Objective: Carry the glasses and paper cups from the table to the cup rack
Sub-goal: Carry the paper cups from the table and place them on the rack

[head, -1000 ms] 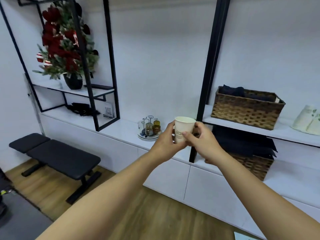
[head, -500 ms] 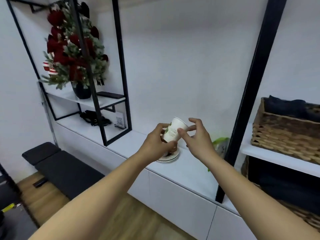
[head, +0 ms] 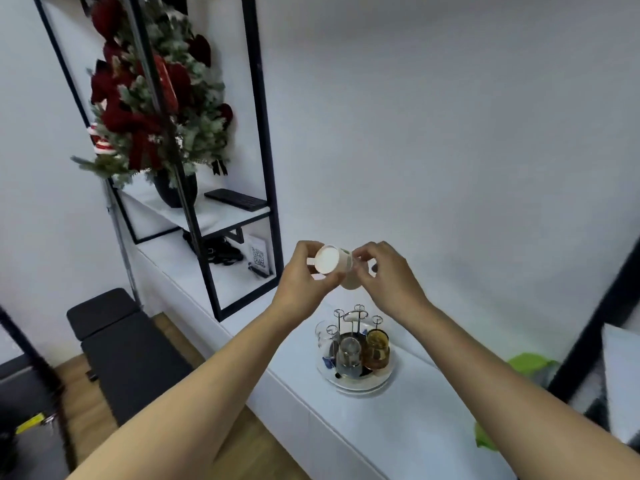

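Both hands hold one white paper cup (head: 334, 265) in the air, above and slightly left of the cup rack (head: 355, 351). Cup is tipped over: its flat base faces the camera, its mouth points away toward the wall. Left hand (head: 304, 282) closed on the base end, thumb and fingers pinching the rim of the base. Right hand (head: 391, 282) closed on the far end of the cup, fingertips curled over its side; the exact contact under the fingers is hidden. A faint green print shows on the cup wall. Cup rack stands on a round white plate on the long white table (head: 398, 420), with thin wire posts ending in small loops. On the rack: an amber glass (head: 378, 348) on the right side, a clear glass (head: 349, 358) at the front, another clear glass (head: 323, 337) at the left; whether each sits on a post cannot be told. Cup does not touch the rack. Left of the hands, a black metal frame shelf (head: 256, 133) carries a red and green plant arrangement (head: 152, 98) in a dark pot. A black padded bench (head: 121, 348) stands on the wooden floor, lower left. Something bright green (head: 530, 363) lies on the table at right, blurred.
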Motion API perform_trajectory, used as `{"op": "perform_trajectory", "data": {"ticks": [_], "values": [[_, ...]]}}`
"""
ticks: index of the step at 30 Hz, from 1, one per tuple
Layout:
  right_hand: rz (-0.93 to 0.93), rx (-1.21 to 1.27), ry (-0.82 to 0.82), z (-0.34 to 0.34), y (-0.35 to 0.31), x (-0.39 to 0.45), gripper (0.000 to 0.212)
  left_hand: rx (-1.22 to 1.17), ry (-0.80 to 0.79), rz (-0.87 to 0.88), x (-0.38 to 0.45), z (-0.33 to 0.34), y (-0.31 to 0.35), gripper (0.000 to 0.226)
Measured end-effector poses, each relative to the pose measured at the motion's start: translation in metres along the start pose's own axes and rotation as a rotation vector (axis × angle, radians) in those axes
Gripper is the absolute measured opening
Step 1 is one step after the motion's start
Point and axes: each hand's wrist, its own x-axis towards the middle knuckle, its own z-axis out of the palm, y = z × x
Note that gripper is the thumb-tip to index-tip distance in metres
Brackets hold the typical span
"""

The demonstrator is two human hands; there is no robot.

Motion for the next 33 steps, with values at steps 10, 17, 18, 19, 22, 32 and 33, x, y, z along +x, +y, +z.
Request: {"op": "perform_trajectory", "data": {"ticks": [10, 17, 18, 19, 22, 32, 33], "values": [[0.255, 0.297, -0.227, 0.062, 0.070, 0.091, 0.031, -0.001, -0.102, -0.078, 0.092, 0.034, -0.097, 0.054], [0.341, 0.165, -0.253, 0.120, 0.132, 0.146, 0.037, 0.009, -0.245, -0.136, 0.166, 0.062, -0.185, 0.050], [0.369, 0.153, -0.260, 0.130, 0.142, 0.152, 0.036, 0.011, -0.276, -0.136, 0.174, 0.067, -0.199, 0.049], [0.392, 0.140, -0.268, 0.140, 0.151, 0.157, 0.035, 0.015, -0.307, -0.132, 0.180, 0.070, -0.211, 0.048], [0.476, 0.112, -0.297, 0.173, 0.178, 0.171, 0.032, 0.027, -0.395, -0.168, 0.198, 0.077, -0.253, 0.051], [0.677, 0.027, -0.411, 0.247, 0.234, 0.183, 0.033, 0.036, -0.593, -0.282, 0.223, 0.098, -0.346, 0.047], [0.689, 0.018, -0.416, 0.250, 0.238, 0.183, 0.032, 0.036, -0.612, -0.285, 0.224, 0.101, -0.352, 0.046]]}}
